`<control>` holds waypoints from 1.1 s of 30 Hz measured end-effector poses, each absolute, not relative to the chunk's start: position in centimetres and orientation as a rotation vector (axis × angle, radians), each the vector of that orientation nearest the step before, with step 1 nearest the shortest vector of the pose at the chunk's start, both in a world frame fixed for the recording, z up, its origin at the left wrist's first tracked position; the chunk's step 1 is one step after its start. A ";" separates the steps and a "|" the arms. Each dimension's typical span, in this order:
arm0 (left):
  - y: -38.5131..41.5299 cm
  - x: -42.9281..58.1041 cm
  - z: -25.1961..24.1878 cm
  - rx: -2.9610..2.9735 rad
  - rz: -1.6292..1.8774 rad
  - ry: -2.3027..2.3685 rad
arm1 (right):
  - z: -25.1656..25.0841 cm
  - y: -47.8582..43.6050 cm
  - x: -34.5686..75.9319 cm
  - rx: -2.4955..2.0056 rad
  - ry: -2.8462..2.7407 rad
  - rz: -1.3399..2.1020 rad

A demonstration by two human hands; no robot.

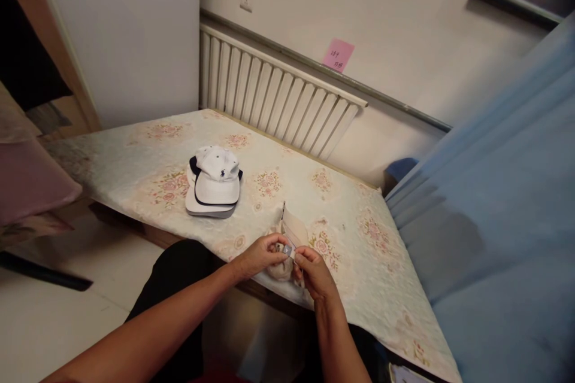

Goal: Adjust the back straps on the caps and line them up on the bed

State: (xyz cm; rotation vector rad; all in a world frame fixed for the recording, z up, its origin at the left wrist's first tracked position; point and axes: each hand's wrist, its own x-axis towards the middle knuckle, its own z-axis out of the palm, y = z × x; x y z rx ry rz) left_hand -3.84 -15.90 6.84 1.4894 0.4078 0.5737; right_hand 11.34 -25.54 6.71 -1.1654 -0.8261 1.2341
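A beige cap point(294, 226) lies at the near edge of the bed, partly covered by my hands. At its strap sits a small silvery buckle point(287, 249), pinched by my left hand point(265, 254) between thumb and forefinger. Just right of the buckle, my right hand point(314, 272) has its thumb and fingers closed on the cap's strap. Beyond my left hand, a stack of white and dark caps point(218, 182) rests on the cover; the top one is white with a small dark logo.
Both hands work above a bed with a flowered cover point(287, 191). Behind it stand a white radiator point(269, 90) and a wall with a pink note point(338, 55). A blue curtain point(494, 203) hangs at the right. Pink cloth point(36, 185) hangs at the left.
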 end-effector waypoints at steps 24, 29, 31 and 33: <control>-16.6 -3.7 6.2 1.316 0.603 0.418 | 5.4 -24.9 10.3 -1.022 -0.710 1.333; -16.6 -3.6 6.2 1.356 0.630 0.466 | 5.6 -24.8 10.0 -1.048 -0.710 1.300; -16.6 -3.7 6.3 1.362 0.629 0.476 | 5.7 -24.8 9.9 -1.055 -0.711 1.295; -16.6 -3.7 6.3 1.368 0.621 0.474 | 5.8 -24.8 9.9 -1.059 -0.713 1.293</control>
